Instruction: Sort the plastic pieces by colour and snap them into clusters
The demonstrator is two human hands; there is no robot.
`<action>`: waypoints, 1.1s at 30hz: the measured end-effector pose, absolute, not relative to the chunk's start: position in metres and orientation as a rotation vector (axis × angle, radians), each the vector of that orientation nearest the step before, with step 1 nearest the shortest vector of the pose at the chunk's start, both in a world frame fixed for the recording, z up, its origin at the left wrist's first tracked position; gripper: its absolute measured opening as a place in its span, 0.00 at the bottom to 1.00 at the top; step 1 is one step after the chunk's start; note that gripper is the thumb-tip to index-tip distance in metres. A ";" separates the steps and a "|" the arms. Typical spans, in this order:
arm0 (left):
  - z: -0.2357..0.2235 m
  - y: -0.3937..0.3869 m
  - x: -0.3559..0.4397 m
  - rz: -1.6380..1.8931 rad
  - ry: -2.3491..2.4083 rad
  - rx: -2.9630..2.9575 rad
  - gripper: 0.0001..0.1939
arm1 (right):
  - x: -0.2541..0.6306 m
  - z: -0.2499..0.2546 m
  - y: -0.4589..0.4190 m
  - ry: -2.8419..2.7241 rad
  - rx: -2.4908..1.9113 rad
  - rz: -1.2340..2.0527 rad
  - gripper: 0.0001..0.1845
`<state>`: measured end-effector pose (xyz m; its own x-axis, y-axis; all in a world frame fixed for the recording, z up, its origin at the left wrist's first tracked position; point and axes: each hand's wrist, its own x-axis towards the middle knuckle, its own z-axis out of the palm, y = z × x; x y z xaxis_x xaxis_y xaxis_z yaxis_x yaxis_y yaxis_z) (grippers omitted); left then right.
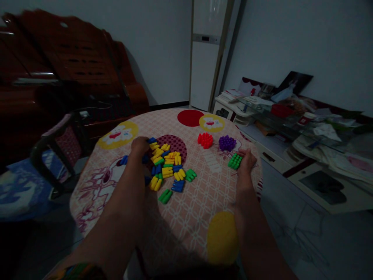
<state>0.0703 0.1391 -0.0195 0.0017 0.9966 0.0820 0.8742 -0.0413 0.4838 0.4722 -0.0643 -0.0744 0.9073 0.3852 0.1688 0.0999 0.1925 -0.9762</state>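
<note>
A loose pile of yellow, blue and green plastic toy building blocks (167, 172) lies on the left half of the round table. My left hand (140, 145) reaches over the pile's far left edge, beside a blue block (152, 140); its fingers are mostly hidden. On the right, my right hand (247, 160) has its fingers closed against the side of a group of green blocks (234, 161) standing close together. Just beyond that are a purple group of blocks (227, 143) and a red group of blocks (205, 140).
A patterned cloth covers the round table (186, 214). At the left stand a metal-framed chair (55, 155) and a dark wooden sofa (78, 58). Along the right wall runs a cabinet (276, 155) cluttered with papers and bags. A tall white appliance (204, 70) is in the corner.
</note>
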 end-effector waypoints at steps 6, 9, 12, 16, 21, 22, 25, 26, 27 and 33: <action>-0.019 0.117 0.065 0.371 1.955 2.133 0.15 | 0.473 -0.074 -0.063 -0.414 -1.345 0.241 0.24; -0.009 0.105 0.056 0.469 1.948 2.049 0.13 | 0.477 -0.077 -0.059 -0.398 -1.355 0.251 0.24; 0.007 0.093 0.063 0.736 1.821 1.965 0.15 | 0.480 -0.079 -0.056 -0.388 -1.364 0.255 0.24; 0.027 0.070 0.116 1.004 1.452 1.884 0.16 | 0.479 -0.077 -0.055 -0.363 -1.384 0.264 0.24; 0.033 0.026 0.217 0.923 1.103 2.109 0.14 | 0.476 -0.075 -0.060 -0.391 -1.390 0.234 0.23; 0.030 0.017 0.236 0.874 1.069 2.186 0.14 | 0.475 -0.075 -0.061 -0.394 -1.387 0.224 0.23; 0.015 -0.004 0.285 0.801 1.058 2.342 0.11 | 0.470 -0.073 -0.064 -0.397 -1.375 0.198 0.22; 0.008 -0.009 0.299 0.793 1.065 2.355 0.12 | 0.469 -0.073 -0.065 -0.398 -1.371 0.193 0.21; 0.001 -0.013 0.311 0.785 1.078 2.358 0.13 | 0.467 -0.072 -0.066 -0.398 -1.371 0.193 0.21; -0.032 -0.017 0.355 0.787 1.081 2.299 0.12 | 0.462 -0.065 -0.070 -0.401 -1.439 0.190 0.22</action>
